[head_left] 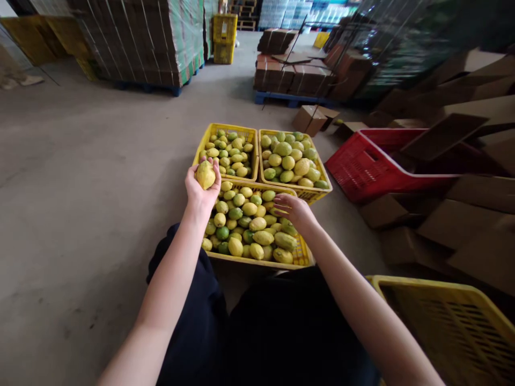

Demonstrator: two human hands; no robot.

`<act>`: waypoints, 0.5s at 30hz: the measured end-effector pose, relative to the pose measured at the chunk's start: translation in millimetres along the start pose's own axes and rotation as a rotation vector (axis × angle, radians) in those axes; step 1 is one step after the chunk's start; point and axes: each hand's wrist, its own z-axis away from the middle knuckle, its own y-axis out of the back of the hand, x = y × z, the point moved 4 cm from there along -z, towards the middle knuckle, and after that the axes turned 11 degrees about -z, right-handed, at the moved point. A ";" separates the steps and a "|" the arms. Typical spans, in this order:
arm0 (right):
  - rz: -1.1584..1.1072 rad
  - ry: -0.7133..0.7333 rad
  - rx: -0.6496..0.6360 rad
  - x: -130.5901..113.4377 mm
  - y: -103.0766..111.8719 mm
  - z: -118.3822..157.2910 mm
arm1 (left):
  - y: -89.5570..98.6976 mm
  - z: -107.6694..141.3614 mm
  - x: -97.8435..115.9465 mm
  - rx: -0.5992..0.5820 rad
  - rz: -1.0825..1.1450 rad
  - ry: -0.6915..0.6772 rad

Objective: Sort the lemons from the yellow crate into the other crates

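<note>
Your left hand (pixel 201 195) is turned palm up above the far-left corner of the near crate (pixel 257 262), its grip closed around one yellow lemon (pixel 205 175), which rests on the palm between the fingers and thumb. Your right hand (pixel 295 210) lies over the right side of the same crate, its grip wide and the fingers extended leftward just above the fruit (pixel 257 223); whether the fingertips touch it cannot be told. The near crate, yellow and slatted, holds a mixed layer of yellow and green fruit, with part of its slatted wall exposed at the right end. Directly beyond it, side by side, stand the left crate (pixel 233 127) and the right crate (pixel 317 194), both yellow; the fruit in the right crate looks larger. To your right, a red crate (pixel 350 174) is set among brown cartons (pixel 478 236), one carton flap lying across its opening. A side crate (pixel 426 281), also yellow, occupies the lower right, near your right forearm. Your dark-clothed legs are below the near crate. In the background, on the grey floor (pixel 100 161), note the wrapped stack (pixel 129 43) at left, two stacked yellow crates (pixel 224 40) and a blue pallet (pixel 281 100) bearing bundled cardboard.
</note>
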 end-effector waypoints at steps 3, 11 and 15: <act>0.498 0.118 0.032 20.4 9.6 0.3 | -1.1 -3.2 -4.1 -0.024 -0.004 0.002; 0.704 0.144 -0.122 96.1 -10.4 -15.5 | -8.1 -7.6 -21.1 -0.037 -0.017 0.017; 0.327 0.173 -0.181 104.2 -31.4 -23.5 | -9.0 -8.1 -35.4 -0.039 -0.021 0.051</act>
